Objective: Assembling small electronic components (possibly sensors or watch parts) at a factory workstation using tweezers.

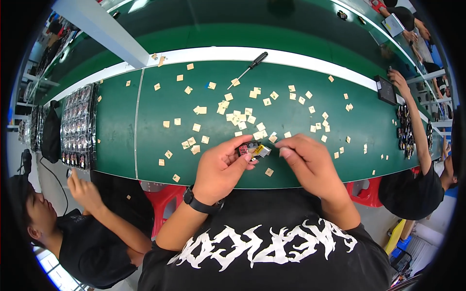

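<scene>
The left hand (218, 169) grips a small black device (250, 149) at frame centre. The right hand (310, 157) curls just right of it; whether it pinches anything cannot be determined. The step appears to be handling the device's silver-and-yellow part (263, 151); next probably calls for delicate fingertip work. Beyond, cream squares (251, 119) dot the counter (116, 126).

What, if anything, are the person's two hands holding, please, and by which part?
The left hand grips a small black device by its left side; whether the right hand pinches anything cannot be told.
</scene>
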Demonstrator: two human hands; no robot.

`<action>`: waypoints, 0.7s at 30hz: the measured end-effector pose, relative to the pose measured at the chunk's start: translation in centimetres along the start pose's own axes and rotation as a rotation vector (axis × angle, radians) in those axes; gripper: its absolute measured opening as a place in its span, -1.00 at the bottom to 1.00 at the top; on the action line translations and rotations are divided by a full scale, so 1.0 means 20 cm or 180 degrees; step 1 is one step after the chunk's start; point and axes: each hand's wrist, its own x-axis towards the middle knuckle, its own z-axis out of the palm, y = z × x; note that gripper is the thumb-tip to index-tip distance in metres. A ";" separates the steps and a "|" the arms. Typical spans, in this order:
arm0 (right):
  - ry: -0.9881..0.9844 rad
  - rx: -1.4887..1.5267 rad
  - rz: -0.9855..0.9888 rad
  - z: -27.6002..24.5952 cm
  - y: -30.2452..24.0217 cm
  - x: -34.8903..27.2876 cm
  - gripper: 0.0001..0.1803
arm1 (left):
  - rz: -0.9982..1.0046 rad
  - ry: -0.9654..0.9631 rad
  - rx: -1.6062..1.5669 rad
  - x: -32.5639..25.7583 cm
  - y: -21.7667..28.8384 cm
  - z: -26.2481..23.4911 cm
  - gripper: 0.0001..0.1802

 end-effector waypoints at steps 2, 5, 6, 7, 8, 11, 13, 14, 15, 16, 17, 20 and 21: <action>0.0081 0.0135 0.0156 0.04 0.00 -0.04 -0.85 | -0.0020 0.0041 0.0290 0.00 -0.02 0.02 -0.59; 0.0166 0.0292 0.0372 0.09 0.00 -0.07 -0.87 | -0.0016 0.0154 0.0725 0.00 -0.06 0.04 -0.61; 0.0137 0.0278 0.0434 0.10 0.01 -0.08 -0.88 | 0.0112 0.0198 0.0961 0.00 -0.06 0.05 -0.62; 0.0104 0.0263 0.0492 0.10 0.02 -0.08 -0.89 | 0.0244 0.0244 0.1194 0.00 -0.06 0.06 -0.63; 0.0125 0.0268 0.0486 0.11 0.03 -0.09 -0.89 | 0.0254 0.0232 0.1210 0.00 -0.07 0.06 -0.63; 0.0001 0.0025 0.0519 0.12 0.03 -0.08 -0.90 | 0.0174 0.0319 0.0975 0.00 -0.09 0.06 -0.64; 0.0082 -0.0233 0.0500 0.12 0.03 -0.08 -0.91 | 0.0367 0.0333 0.1079 0.00 -0.11 0.06 -0.64; 0.0081 -0.0243 0.0487 0.12 0.03 -0.08 -0.91 | 0.0381 0.0339 0.1074 -0.01 -0.11 0.06 -0.64; 0.0099 -0.0297 0.0458 0.13 0.03 -0.08 -0.90 | 0.0617 0.0328 0.1350 -0.02 -0.11 0.06 -0.64; 0.0118 -0.0351 0.0431 0.13 0.03 -0.08 -0.90 | 0.0852 0.0314 0.1626 -0.03 -0.12 0.06 -0.64; 0.0111 -0.0357 0.0434 0.14 0.04 -0.08 -0.90 | 0.0849 0.0318 0.1617 -0.04 -0.12 0.07 -0.64; 0.0140 -0.0633 0.0349 0.15 0.05 -0.08 -0.87 | 0.1011 0.0298 0.1931 -0.03 -0.10 0.08 -0.64; 0.0099 -0.0651 0.0428 0.16 0.05 -0.09 -0.86 | 0.1133 0.0306 0.1926 -0.03 -0.12 0.07 -0.64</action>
